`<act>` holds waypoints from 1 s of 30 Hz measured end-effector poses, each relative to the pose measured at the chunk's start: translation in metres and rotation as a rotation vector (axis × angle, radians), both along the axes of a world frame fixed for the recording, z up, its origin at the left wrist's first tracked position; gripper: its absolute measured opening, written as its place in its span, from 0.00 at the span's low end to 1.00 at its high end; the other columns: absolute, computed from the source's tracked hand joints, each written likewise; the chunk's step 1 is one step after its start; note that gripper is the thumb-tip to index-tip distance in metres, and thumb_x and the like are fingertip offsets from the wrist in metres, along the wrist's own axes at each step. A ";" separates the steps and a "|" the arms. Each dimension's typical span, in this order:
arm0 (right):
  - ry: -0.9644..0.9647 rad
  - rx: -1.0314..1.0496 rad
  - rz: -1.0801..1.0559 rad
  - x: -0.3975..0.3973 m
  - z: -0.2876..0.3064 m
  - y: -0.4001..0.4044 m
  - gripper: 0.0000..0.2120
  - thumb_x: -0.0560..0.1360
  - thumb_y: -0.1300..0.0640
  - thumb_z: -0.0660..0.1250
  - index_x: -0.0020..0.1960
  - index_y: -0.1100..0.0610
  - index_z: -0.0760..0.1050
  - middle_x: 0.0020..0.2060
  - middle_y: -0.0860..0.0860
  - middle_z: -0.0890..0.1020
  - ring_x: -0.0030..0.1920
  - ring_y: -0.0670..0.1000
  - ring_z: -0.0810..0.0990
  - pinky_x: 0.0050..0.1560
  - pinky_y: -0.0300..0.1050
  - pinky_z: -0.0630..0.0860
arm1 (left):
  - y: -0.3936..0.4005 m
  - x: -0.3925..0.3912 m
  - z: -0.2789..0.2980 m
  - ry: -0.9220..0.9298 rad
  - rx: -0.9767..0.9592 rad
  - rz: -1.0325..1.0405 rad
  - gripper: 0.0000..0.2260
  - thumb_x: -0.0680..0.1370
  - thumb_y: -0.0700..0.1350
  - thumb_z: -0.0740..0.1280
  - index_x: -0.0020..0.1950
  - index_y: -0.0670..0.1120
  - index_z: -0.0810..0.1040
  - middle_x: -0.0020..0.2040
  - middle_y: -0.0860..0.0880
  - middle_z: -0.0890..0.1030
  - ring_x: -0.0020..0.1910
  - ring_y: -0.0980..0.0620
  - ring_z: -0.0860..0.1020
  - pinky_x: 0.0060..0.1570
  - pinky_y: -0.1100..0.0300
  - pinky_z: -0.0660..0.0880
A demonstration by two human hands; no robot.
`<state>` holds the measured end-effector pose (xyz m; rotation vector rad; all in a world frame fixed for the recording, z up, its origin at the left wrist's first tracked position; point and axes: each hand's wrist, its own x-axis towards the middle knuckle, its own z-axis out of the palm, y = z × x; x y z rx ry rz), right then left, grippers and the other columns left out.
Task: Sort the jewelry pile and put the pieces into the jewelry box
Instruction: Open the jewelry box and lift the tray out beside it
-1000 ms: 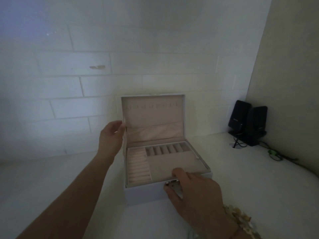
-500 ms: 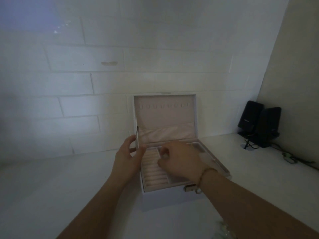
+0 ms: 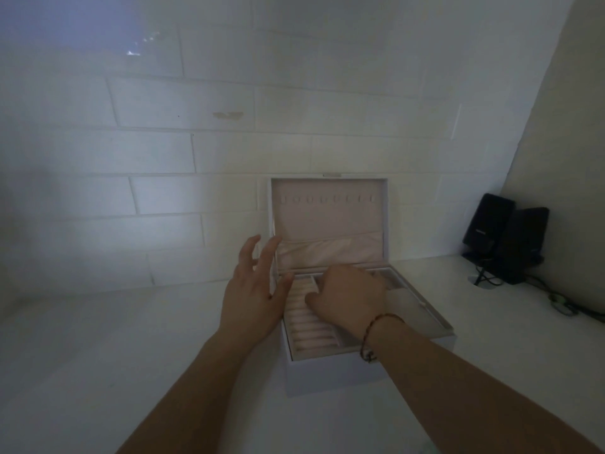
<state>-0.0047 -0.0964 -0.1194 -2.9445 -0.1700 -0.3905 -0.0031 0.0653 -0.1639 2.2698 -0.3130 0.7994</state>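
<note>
While both forearms reach in from the bottom edge, two hands work at one jewelry box [image 3: 334, 371] on the white counter [image 3: 98, 355]. Right hand [image 3: 350, 298], thin cord bracelet [image 3: 371, 335] at wrist, sits knuckles-up over the tray; fingers curl down, can't tell whether they grip anything. Left hand [image 3: 253, 296] is beside the box's left wall, fingers spread and straight, holding nothing. Tray: ring-roll rows [image 3: 307, 332] on the left, no jewelry visible. Lid [image 3: 327, 217] upright with one row of hooks, gathered pocket below. Two black speakers [image 3: 505, 237] far right by the brick wall.
</note>
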 end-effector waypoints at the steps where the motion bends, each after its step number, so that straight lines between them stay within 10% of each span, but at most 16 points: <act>1: -0.032 -0.004 -0.006 -0.003 0.000 0.000 0.11 0.68 0.44 0.62 0.39 0.51 0.75 0.41 0.48 0.80 0.46 0.53 0.79 0.44 0.45 0.65 | 0.001 0.001 -0.001 0.012 0.021 0.018 0.29 0.76 0.67 0.52 0.76 0.61 0.57 0.77 0.53 0.55 0.67 0.46 0.71 0.54 0.45 0.78; 14: -0.309 0.063 -0.083 -0.036 -0.001 -0.018 0.14 0.62 0.41 0.59 0.33 0.49 0.76 0.34 0.45 0.79 0.44 0.50 0.77 0.57 0.51 0.69 | -0.008 -0.004 0.001 0.049 0.007 0.033 0.27 0.74 0.71 0.52 0.65 0.60 0.72 0.76 0.53 0.57 0.65 0.47 0.72 0.58 0.45 0.76; 19: -0.465 0.099 -0.038 -0.044 -0.002 -0.019 0.09 0.61 0.44 0.62 0.31 0.48 0.75 0.34 0.44 0.79 0.41 0.53 0.77 0.59 0.60 0.70 | -0.012 -0.003 0.005 -0.126 0.046 0.111 0.24 0.77 0.66 0.54 0.51 0.52 0.82 0.74 0.46 0.66 0.74 0.39 0.58 0.70 0.42 0.58; 27: -0.626 0.461 0.090 -0.047 0.006 -0.053 0.23 0.70 0.44 0.61 0.62 0.52 0.72 0.60 0.52 0.75 0.61 0.53 0.70 0.63 0.51 0.69 | -0.034 -0.030 0.029 -0.144 -0.371 -0.007 0.14 0.81 0.57 0.53 0.51 0.50 0.74 0.39 0.48 0.78 0.41 0.47 0.75 0.42 0.46 0.73; 30: -0.375 0.753 -0.059 -0.043 0.009 -0.086 0.26 0.75 0.44 0.61 0.71 0.50 0.62 0.67 0.50 0.70 0.66 0.50 0.67 0.63 0.44 0.66 | -0.037 -0.038 0.035 -0.142 -0.480 -0.113 0.12 0.80 0.57 0.55 0.53 0.51 0.70 0.30 0.41 0.77 0.27 0.44 0.74 0.27 0.44 0.72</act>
